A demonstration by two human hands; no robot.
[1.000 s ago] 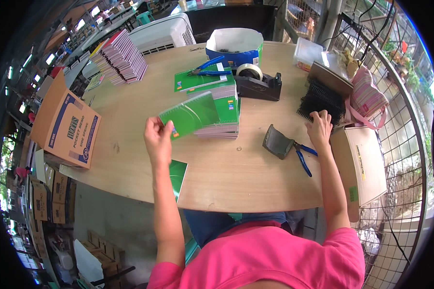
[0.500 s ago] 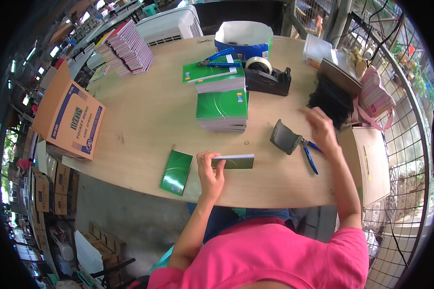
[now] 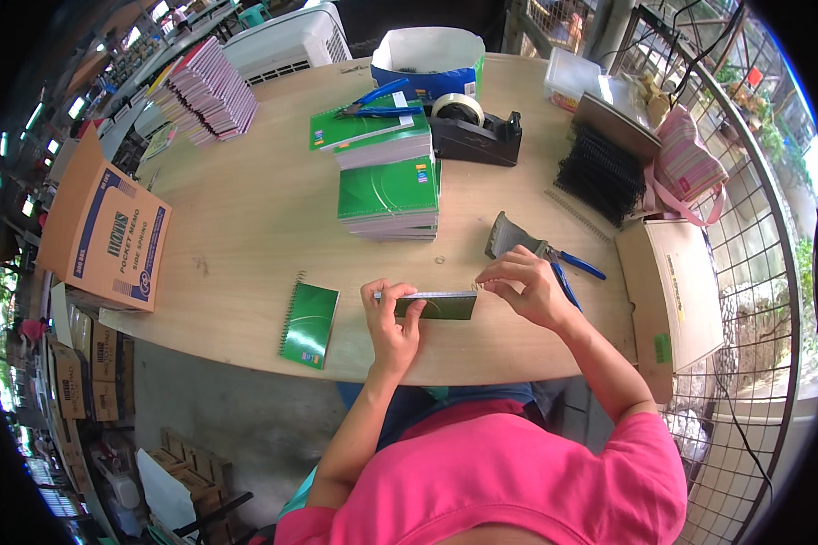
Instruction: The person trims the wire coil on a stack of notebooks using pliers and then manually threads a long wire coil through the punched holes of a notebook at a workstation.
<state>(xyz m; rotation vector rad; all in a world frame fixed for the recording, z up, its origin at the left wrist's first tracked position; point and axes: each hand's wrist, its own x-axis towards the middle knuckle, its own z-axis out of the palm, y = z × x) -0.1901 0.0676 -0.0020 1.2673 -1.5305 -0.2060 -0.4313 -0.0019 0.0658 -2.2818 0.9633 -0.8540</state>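
Observation:
My left hand point(image 3: 393, 318) grips a small green notepad point(image 3: 445, 307) on edge near the table's front, its white page edges facing up. At the pad's right end, my right hand point(image 3: 525, 289) pinches a thin spiral binding wire point(image 3: 476, 284), whose tip shows beside the pad's corner. The fingers hide most of that wire. A green spiral notebook point(image 3: 309, 325) with its coil along the left edge lies to the left. Blue-handled pliers point(image 3: 580, 263) rest partly behind my right hand, beside a dark grey curved piece point(image 3: 511, 234).
Beyond my hands stand stacked green notepads point(image 3: 386, 193), with blue cutters point(image 3: 377, 107) on top. A black tape dispenser point(image 3: 482, 136) and a blue-white box point(image 3: 427, 59) are behind. Black coils point(image 3: 600, 177) lie right, beside a loose coil point(image 3: 577, 215). A carton point(image 3: 109, 232) stands left.
My right hand has come left and nearer from beside the black coils to the notepad's right end, now with a spiral wire in its fingers. My left hand still grips the pad.

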